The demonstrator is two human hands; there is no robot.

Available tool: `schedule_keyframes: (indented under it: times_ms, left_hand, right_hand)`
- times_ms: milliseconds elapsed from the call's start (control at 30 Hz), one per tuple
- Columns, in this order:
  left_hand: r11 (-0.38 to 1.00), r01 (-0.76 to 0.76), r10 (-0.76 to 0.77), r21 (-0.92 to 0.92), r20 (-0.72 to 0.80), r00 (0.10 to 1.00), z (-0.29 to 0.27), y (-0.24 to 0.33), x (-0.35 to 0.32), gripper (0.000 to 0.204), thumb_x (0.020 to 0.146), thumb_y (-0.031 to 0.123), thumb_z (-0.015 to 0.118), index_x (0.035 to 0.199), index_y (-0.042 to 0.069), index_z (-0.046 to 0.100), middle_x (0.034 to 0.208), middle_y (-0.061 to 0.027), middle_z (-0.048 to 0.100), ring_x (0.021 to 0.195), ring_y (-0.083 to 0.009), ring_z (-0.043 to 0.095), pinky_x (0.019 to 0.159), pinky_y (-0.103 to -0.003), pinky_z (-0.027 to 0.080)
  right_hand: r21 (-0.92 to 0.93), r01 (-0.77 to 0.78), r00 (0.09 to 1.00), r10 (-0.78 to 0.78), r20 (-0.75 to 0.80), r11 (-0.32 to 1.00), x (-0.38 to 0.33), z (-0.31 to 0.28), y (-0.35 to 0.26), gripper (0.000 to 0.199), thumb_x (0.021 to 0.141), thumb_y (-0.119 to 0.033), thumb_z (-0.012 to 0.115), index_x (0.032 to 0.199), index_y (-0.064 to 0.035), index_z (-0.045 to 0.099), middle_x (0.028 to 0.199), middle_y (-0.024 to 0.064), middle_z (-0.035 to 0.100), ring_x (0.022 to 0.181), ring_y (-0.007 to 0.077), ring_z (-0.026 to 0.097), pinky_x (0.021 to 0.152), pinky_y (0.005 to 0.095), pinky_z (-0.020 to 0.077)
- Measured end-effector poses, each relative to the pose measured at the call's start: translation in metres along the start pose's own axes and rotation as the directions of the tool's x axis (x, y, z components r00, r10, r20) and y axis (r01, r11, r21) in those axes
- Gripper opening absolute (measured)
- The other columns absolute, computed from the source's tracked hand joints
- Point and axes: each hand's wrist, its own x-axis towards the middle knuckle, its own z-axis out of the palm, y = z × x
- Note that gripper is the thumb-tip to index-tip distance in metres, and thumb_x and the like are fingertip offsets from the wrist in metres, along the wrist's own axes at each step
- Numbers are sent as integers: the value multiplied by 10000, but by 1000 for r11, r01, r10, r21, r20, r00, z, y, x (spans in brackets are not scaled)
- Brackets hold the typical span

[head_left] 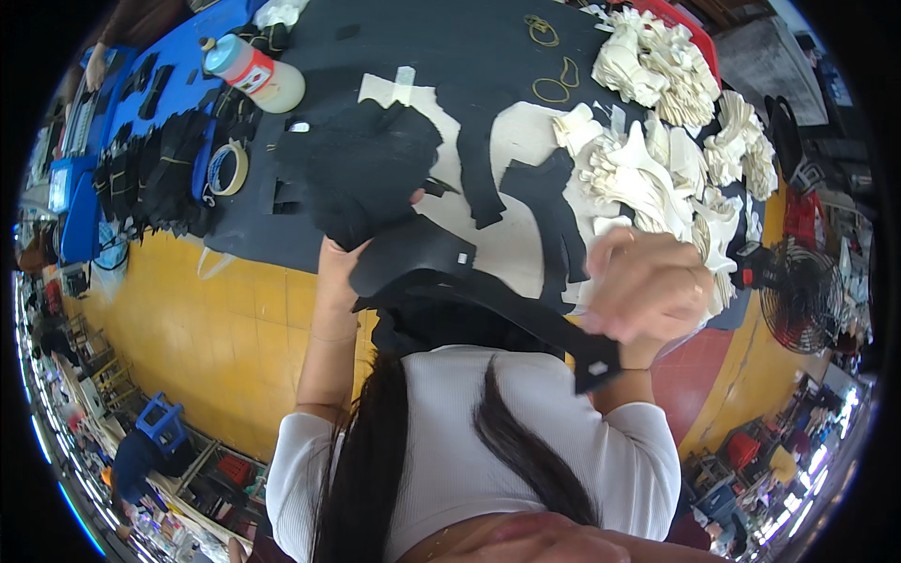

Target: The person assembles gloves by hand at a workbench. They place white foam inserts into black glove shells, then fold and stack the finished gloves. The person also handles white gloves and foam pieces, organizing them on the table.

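Observation:
My left hand (343, 255) is under a thick bundle of black fabric pieces (366, 155) and grips it; a fingertip shows at its right edge, the other fingers are hidden. A curved black fabric piece (526, 314) with small white stickers stretches from beside that hand toward my right hand (649, 283). My right hand is raised in front of my chest, blurred, its fingers curled closed beside the curved piece's far end. Whatever lies between those fingers does not show. Cream fabric pieces (521, 136) and flat black pieces (479, 174) lie on the dark table just beyond.
Bundles of cream pieces (657, 66) cover the table's right side. A bottle (258, 77), a tape roll (225, 169) and tied black bundles (155, 178) sit on the left; rubber bands (558, 84) lie at the back. A fan (802, 296) stands right. Another person's hand (97, 70) shows far left.

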Motion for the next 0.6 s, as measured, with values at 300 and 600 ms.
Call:
schedule_keyframes:
  times_ms: [300,600]
  left_hand:
    - [963,213,-241,-168,-173,955,28,32,2,515,799,-68,660,1298,-63,529,1210,-207,640,1027,-320,683,847,-441,616]
    - [940,311,-324,-142,-79,943,48,24,1,574,789,-13,682,1329,-54,492,1218,-222,620,1095,-319,657,829,-442,629]
  right_hand:
    - [-589,-355,805,557,201,726,-11,-61,13,131,804,-179,776,893,-87,749,789,24,709,731,207,662,714,344,500]
    - [-750,-93,996,71,-61,655,34,12,92,338,787,-268,779,1105,-168,725,1330,44,581,1217,263,522,1036,417,334]
